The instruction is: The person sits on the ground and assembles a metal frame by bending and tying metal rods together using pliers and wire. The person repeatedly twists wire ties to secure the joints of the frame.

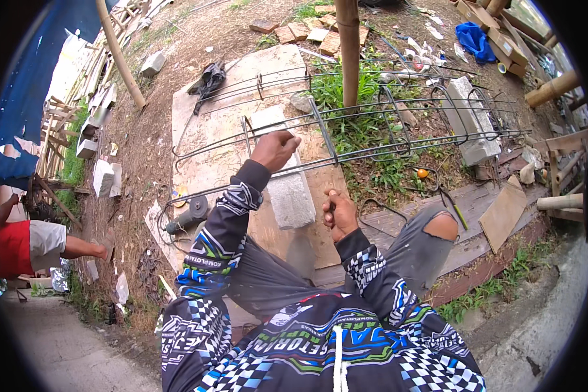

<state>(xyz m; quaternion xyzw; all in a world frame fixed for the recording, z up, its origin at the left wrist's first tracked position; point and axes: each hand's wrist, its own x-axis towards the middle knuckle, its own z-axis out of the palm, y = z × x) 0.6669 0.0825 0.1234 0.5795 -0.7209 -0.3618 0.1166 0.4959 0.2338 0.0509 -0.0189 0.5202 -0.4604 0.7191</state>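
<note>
A long cage of steel reinforcing bars [366, 154] with bent stirrups [321, 130] lies across in front of me. It rests on a pale concrete block [291, 201] and, to the right, on another block [469, 121]. My left hand [276, 150] is over the cage's near bars above the first block, fingers curled and pinched together; what they hold is too small to tell. Nearer to me, just right of that block, my right hand [340, 214] is closed in a fist, with a small dark thing partly showing at the thumb.
A plywood sheet [202, 140] lies under the cage, with an angle grinder [191, 214] on its left. A bamboo post [348, 55] stands beyond the bars. Broken tiles [300, 31], a black plastic bag [209, 83] and a blue bag [475, 42] lie farther off. Another person [36, 245] is at left.
</note>
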